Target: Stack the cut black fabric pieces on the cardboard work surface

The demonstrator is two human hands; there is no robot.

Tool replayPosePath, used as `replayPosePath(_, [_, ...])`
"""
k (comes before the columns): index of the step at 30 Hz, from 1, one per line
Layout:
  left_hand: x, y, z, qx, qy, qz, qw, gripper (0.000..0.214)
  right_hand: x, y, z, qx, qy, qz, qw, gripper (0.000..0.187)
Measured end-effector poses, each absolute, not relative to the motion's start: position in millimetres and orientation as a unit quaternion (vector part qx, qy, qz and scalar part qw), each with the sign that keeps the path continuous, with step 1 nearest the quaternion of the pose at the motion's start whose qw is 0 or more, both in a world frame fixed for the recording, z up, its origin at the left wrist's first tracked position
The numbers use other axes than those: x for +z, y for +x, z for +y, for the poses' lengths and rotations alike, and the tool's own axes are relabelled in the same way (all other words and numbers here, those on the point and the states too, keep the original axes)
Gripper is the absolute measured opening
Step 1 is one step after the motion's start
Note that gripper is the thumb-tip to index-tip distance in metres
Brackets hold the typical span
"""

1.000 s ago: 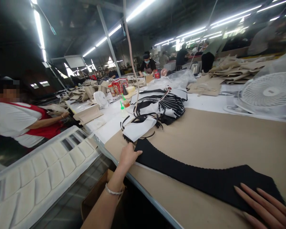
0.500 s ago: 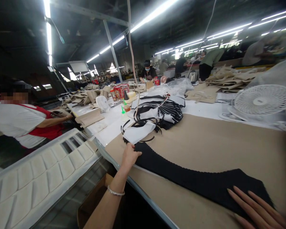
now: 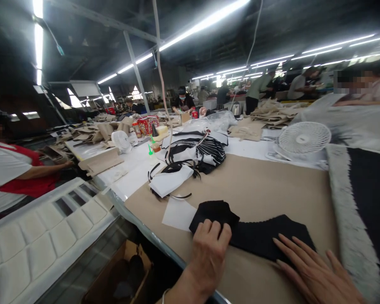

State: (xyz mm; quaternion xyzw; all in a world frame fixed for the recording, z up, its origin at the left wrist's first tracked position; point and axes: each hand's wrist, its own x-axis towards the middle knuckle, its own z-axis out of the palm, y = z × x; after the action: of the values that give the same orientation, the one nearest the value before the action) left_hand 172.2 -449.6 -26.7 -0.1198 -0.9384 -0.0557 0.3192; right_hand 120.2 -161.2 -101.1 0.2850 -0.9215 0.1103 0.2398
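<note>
A black fabric piece (image 3: 256, 237) lies on the brown sheet (image 3: 272, 181) at the table's near edge. Its left end is folded over toward the right. My left hand (image 3: 210, 245) has its fingers curled on that folded part, gripping it. Flat on the right end rests my right hand (image 3: 313, 266), fingers stretched out and holding nothing. Left of the fabric, partly beneath it, is a white paper piece (image 3: 178, 212). Beyond lie black strips with a white sheet (image 3: 171, 180) on top.
A white fan (image 3: 304, 138) stands at the back right, a smaller fan (image 3: 120, 141) at the back left. Green-tipped bottles (image 3: 150, 150) stand near the striped black bundle (image 3: 213, 147). Left are a tray of pale pads (image 3: 44, 240) and a co-worker (image 3: 15, 169). A cardboard box (image 3: 126, 274) sits below.
My left hand has moved right and nearer, folding the fabric's left end over and uncovering white paper. My right hand stays on the right end. The view has turned right.
</note>
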Motion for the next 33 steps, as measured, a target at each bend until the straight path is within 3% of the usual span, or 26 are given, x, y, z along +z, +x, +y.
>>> replayPosePath(3, [-36,178,-442,-0.032,-0.144,-0.933,0.327,0.03,-73,127,-186,0.154,0.247,-0.93,0.224,0.046])
replayPosePath(8, [-38,178,-443,-0.019,-0.161,-0.926,0.342,0.027,-27,119,-251,0.426,0.147,-0.892,0.037,0.055])
replayPosePath(11, [-40,176,-442,-0.018,-0.164,-0.919,0.358,0.025,-18,99,-288,0.517,0.116,-0.847,-0.04,0.06])
replayPosePath(17, [-44,184,-446,-0.072,-0.189,-0.916,0.347,0.035,-28,71,-320,0.585,0.12,-0.78,-0.19,0.042])
replayPosePath(21, [-47,196,-465,-0.144,-0.176,-0.914,0.335,0.039,-36,70,-319,0.617,0.111,-0.743,-0.235,0.04])
replayPosePath(26, [-53,199,-487,-0.121,-0.059,-0.921,0.365,0.032,-42,67,-317,0.64,0.089,-0.709,-0.284,0.04])
replayPosePath(33, [-64,197,-493,-0.124,-0.077,-0.917,0.371,0.032,-38,63,-313,0.659,0.055,-0.67,-0.337,0.04])
